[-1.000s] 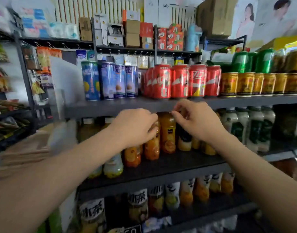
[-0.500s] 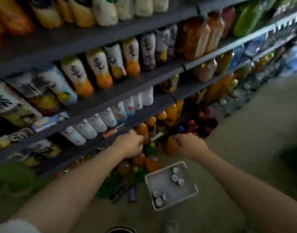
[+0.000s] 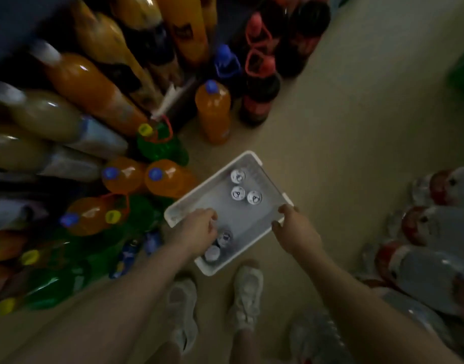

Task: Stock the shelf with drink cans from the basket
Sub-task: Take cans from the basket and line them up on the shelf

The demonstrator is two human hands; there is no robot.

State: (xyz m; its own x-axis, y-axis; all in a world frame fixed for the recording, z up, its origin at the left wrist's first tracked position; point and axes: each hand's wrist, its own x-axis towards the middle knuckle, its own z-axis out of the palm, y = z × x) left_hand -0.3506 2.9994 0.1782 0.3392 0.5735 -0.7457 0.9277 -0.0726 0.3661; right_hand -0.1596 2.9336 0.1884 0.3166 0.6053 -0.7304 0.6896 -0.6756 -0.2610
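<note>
A white basket [image 3: 184,203] sits on the floor in front of my feet. Three drink cans [image 3: 238,193] stand upright in its far half. Two more cans [image 3: 224,236] stand in the near corner. My left hand [image 3: 196,228] reaches into the basket's near-left part with fingers curled down beside those two cans; whether it grips one is hidden. My right hand [image 3: 295,232] is at the basket's right rim, thumb and forefinger apart, holding nothing.
Large orange, green and dark soda bottles [image 3: 212,109] crowd the floor and low shelf on the left, close to the basket. Wrapped packs of water bottles [image 3: 441,224] lie on the right. My white shoes [image 3: 248,292] stand just behind the basket on bare floor.
My view has swung from the upper shelves down to the floor. Both hands dropped from shelf height to the basket, the left going inside it and the right reaching its rim.
</note>
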